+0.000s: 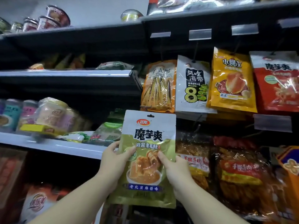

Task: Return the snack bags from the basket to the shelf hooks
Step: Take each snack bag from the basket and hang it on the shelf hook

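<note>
Both hands held one green snack bag (148, 157) upright in front of the shelves. The left hand (113, 160) gripped its left edge, thumb on the front. The right hand (175, 168) gripped its right edge, thumb pressed on the picture. The hole at the top of the bag was free, on no hook. Behind and above it, a row of bags hung on hooks: an orange bag (159, 86), a white bag (192, 86), a yellow bag (232, 81) and a red bag (278, 83).

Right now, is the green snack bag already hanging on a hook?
No, both hands, the left hand and the right hand, hold the green snack bag upright in front of the shelves, on no hook.
</note>
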The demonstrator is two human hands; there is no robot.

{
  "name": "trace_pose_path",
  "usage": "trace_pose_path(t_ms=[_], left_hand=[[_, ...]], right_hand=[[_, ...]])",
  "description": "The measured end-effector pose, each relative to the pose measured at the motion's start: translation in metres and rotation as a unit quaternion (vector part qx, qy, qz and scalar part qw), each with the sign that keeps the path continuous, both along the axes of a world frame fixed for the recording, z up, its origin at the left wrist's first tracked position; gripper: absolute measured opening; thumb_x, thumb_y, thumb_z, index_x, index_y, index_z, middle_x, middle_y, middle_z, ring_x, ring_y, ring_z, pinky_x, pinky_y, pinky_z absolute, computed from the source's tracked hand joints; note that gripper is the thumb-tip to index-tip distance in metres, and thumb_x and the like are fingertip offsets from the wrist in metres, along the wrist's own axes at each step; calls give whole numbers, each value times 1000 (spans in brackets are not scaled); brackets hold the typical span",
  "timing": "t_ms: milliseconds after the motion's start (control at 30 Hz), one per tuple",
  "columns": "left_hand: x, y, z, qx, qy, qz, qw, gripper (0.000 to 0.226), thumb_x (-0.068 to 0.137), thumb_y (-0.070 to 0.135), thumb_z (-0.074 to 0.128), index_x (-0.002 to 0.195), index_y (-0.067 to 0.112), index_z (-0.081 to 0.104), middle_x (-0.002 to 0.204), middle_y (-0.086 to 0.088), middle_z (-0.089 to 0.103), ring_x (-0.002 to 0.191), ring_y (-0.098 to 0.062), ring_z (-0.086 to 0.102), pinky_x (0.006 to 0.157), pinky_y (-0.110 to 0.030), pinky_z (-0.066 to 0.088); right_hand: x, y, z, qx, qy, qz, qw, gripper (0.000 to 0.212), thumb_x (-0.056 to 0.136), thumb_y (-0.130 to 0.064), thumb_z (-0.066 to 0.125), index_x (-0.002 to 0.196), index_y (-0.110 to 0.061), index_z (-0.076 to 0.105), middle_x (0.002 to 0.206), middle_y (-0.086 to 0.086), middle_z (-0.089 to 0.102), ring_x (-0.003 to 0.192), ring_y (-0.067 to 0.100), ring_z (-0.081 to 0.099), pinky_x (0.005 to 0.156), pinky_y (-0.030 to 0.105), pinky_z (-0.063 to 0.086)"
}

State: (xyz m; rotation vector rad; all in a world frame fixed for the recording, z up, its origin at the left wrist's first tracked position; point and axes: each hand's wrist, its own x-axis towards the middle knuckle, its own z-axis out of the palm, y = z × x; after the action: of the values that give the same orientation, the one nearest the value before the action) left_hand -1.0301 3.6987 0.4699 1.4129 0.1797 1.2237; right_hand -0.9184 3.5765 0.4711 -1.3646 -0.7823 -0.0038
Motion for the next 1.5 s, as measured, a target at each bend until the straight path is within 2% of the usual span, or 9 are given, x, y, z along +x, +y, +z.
trace_pose_path(t_ms=[300, 433, 533, 700, 833, 967, 1200, 1300, 1500], left_hand=[[12, 21, -5, 57, 32, 47, 997, 63, 83, 26, 74, 138, 35, 44, 103, 2, 74, 82, -14, 73, 73, -41, 61], [16, 17, -11, 149, 62, 134, 978, 76, 90, 34, 65, 149, 45, 19, 121, 9, 64, 91, -3, 63, 71, -25, 57], [24, 13, -16, 174, 99, 178, 963, 64, 93, 43, 55, 147, 47, 20, 105, 7, 68, 90, -20, 68, 74, -41, 59], [42, 9, -18, 226, 178, 218, 933, 73, 92, 56, 46, 151, 41, 6, 144, 3, 39, 120, -20, 52, 85, -36, 51], [55, 11, -17, 226, 267, 201, 915, 90, 83, 68, 48, 149, 44, -9, 140, -6, 40, 114, -25, 56, 82, -34, 50], [66, 20, -15, 214, 317, 199, 902, 94, 76, 79, 42, 147, 47, -10, 131, -8, 53, 110, -28, 59, 85, -38, 53], [86, 29, -10, 192, 328, 160, 911, 94, 83, 68, 50, 150, 41, -11, 133, -14, 53, 114, -30, 57, 79, -32, 46], [85, 34, -8, 204, 352, 148, 901, 92, 86, 63, 49, 147, 45, -17, 127, -8, 60, 97, -25, 61, 75, -30, 49], [56, 32, 13, 250, 490, 123, 826, 92, 94, 47, 46, 142, 41, -32, 101, -8, 69, 72, -19, 64, 69, -34, 57]], right_hand=[[4, 19, 0, -23, -3, -55, 998, 21, 92, -32, 61, 89, -12, 67, 84, 0, 73, 75, 11, 66, 54, 21, 43], [9, 23, -3, -19, -6, -72, 997, 19, 91, -33, 61, 89, -15, 67, 86, 0, 73, 81, 16, 67, 63, 27, 50], [14, 23, -2, -22, -11, -88, 996, 19, 92, -32, 61, 88, -15, 68, 87, 1, 73, 82, 17, 67, 62, 27, 48], [25, 29, 0, -42, -12, -113, 993, 20, 91, -33, 62, 83, -16, 68, 87, 3, 73, 82, 20, 68, 77, 38, 56], [31, 33, 2, -39, -14, -130, 991, 18, 91, -30, 63, 80, -16, 65, 86, 4, 72, 77, 18, 69, 62, 28, 57], [36, 40, 3, -51, -21, -161, 985, 30, 91, -30, 63, 66, -17, 51, 74, 0, 63, 72, 17, 62, 79, 35, 57], [54, 55, 3, -59, 1, -170, 984, 21, 91, -32, 63, 86, -12, 67, 82, 2, 71, 62, 10, 62, 57, 24, 53], [59, 57, 5, -63, 21, -166, 984, 18, 92, -32, 61, 88, -15, 68, 80, -2, 69, 67, 11, 62, 56, 23, 48], [59, 52, 15, -141, 81, -135, 977, 19, 89, -38, 63, 89, -19, 67, 88, -4, 70, 83, 16, 65, 70, 27, 52]])
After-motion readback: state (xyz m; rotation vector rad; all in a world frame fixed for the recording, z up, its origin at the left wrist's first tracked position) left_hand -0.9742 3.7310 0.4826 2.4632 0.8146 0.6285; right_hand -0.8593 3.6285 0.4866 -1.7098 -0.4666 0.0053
